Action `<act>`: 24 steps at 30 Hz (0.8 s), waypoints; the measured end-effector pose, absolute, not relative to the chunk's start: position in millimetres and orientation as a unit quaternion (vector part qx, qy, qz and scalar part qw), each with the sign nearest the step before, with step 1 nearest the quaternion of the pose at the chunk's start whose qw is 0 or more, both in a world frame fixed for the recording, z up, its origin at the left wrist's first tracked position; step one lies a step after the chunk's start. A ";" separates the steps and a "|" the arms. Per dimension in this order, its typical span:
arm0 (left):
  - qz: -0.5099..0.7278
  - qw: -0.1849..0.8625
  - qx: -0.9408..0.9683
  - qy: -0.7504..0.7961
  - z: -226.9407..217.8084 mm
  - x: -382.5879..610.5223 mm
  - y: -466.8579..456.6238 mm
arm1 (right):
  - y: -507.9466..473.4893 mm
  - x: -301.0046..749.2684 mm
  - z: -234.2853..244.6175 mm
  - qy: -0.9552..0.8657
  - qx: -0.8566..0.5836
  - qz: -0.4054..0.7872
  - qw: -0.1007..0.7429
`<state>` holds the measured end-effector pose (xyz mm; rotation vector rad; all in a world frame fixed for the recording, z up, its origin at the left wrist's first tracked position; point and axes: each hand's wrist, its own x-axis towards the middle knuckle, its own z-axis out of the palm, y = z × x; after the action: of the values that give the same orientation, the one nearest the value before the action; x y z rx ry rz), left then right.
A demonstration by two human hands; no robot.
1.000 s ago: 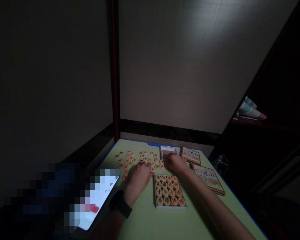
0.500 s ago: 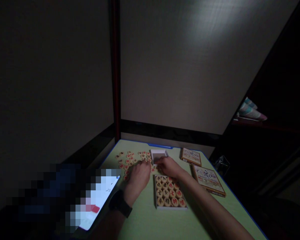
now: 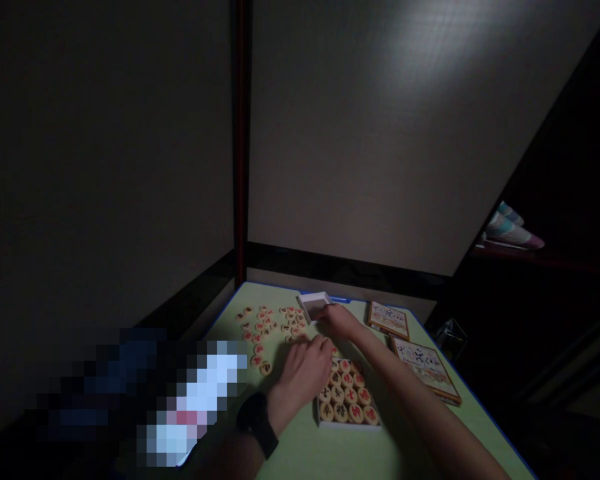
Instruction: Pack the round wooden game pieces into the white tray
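My right hand (image 3: 339, 320) grips the near right edge of a small open white box (image 3: 312, 307), which looks slightly tilted at the far side of the table. My left hand (image 3: 304, 367), with a dark watch on its wrist, is at the upper left corner of a larger box (image 3: 349, 425) filled with rows of round xiangqi pieces (image 3: 349, 395). Its fingers are curled down, and their tips and anything in them are hidden. Smaller loose xiangqi pieces (image 3: 257, 337) with red and black characters lie scattered left of the small box.
Two printed box lids (image 3: 389, 319) (image 3: 425, 367) lie along the table's right side. A lit screen (image 3: 200, 400), partly pixelated, is at the left edge. Walls stand behind and left of the green table (image 3: 300, 453).
My left hand has moved right, from the loose pieces to the corner of the filled box. The small white box has shifted away and tilted in my right hand. The view has shifted slightly.
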<state>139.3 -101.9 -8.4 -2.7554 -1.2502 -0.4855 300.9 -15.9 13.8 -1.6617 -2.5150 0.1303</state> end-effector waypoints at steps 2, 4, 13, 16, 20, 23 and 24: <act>-0.174 0.028 -0.901 -0.395 -10.1 142.4 -103.5 | -12.5 295.7 11.6 -0.840 -0.537 0.045 0.061; -0.188 0.025 -0.900 -0.392 -10.7 143.6 -104.4 | -11.0 290.3 9.2 -0.848 -0.524 0.047 0.062; -0.233 0.025 -0.903 -0.361 -9.7 143.5 -109.9 | -19.7 287.6 10.6 -0.865 -0.495 0.043 0.070; -0.278 0.015 -0.908 -0.314 -14.1 144.7 -111.2 | -23.1 298.9 11.7 -0.859 -0.506 0.036 0.070; -0.336 0.038 -0.904 -0.261 -15.6 144.4 -113.1 | -27.3 318.6 14.6 -0.848 -0.524 0.028 0.073; -0.371 0.069 -0.902 -0.212 -12.0 142.0 -117.3 | -33.7 319.7 19.0 -0.842 -0.533 0.015 0.090; -0.382 0.078 -0.900 -0.193 -10.5 141.0 -119.7 | -36.5 315.0 20.4 -0.842 -0.530 0.013 0.101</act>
<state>141.0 -119.7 -10.5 -2.6949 -0.5784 -1.1448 315.0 -36.5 20.4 -1.5653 -2.4873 0.0394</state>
